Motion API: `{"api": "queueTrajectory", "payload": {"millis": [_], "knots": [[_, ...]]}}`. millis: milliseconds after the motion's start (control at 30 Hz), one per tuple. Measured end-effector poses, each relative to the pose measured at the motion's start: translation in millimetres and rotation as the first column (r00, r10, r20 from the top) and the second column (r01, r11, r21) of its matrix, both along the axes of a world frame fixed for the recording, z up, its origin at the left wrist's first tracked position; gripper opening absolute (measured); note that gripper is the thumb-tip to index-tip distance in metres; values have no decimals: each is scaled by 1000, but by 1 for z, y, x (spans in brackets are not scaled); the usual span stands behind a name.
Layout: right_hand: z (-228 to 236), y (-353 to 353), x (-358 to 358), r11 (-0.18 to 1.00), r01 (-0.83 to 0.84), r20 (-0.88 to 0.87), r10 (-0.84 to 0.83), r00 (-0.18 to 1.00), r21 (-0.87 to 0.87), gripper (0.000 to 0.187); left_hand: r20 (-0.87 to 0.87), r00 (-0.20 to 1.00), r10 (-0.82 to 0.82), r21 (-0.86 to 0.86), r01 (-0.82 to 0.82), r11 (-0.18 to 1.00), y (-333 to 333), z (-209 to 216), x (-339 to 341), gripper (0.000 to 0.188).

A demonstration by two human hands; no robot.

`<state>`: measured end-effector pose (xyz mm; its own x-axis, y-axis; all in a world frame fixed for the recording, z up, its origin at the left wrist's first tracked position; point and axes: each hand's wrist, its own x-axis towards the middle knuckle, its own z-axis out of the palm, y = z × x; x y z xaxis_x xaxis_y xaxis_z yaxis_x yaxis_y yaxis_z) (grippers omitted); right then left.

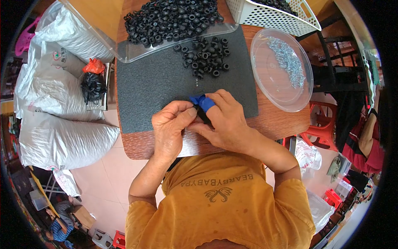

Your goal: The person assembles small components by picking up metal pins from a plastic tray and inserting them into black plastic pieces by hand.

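Observation:
Close together over the front edge of the dark grey mat (145,87), my two hands meet fingertip to fingertip. My left hand (171,125) pinches with thumb and forefinger. Opposite it, my right hand (226,121) is closed, with blue wrapping (202,102) around a finger. Between them shows a small black piece (202,114), mostly hidden by the fingers. Just beyond the fingertips lie a few tiny silvery pieces (197,82). Farther up the mat spreads a loose pile of small round hollow black caps (207,56).
A clear tray (145,54) heaped with black caps stands at the back. Beside it is a white perforated basket (273,18). On the right, a clear round lid (265,79) holds many tiny bluish-silver pieces. Large white sacks (62,137) stand left; a red stool (321,124) is at right.

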<state>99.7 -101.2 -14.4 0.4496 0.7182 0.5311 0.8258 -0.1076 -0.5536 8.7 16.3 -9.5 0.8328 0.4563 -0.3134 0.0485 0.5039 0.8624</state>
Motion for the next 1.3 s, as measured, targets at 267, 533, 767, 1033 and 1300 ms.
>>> {"api": "queueTrajectory", "payload": {"millis": [267,533,767,1033,1300], "knots": [[-8,5,4,998,-65,225,58,973,25,26,-52,997,-59,49,61,997,2,-5,-2,7],[-15,6,6,992,-100,255,79,964,72,28,-83,990,-111,-46,107,993,5,-1,0,6],[-20,4,5,992,-52,171,32,985,116,30,-72,979,-189,-71,184,980,9,1,-1,13],[-19,3,7,993,-46,117,34,993,108,28,-90,962,-258,-69,252,965,11,-8,-9,21],[-11,3,8,991,-120,165,109,980,62,24,-39,984,-175,-103,171,980,6,-11,-11,20]]}}
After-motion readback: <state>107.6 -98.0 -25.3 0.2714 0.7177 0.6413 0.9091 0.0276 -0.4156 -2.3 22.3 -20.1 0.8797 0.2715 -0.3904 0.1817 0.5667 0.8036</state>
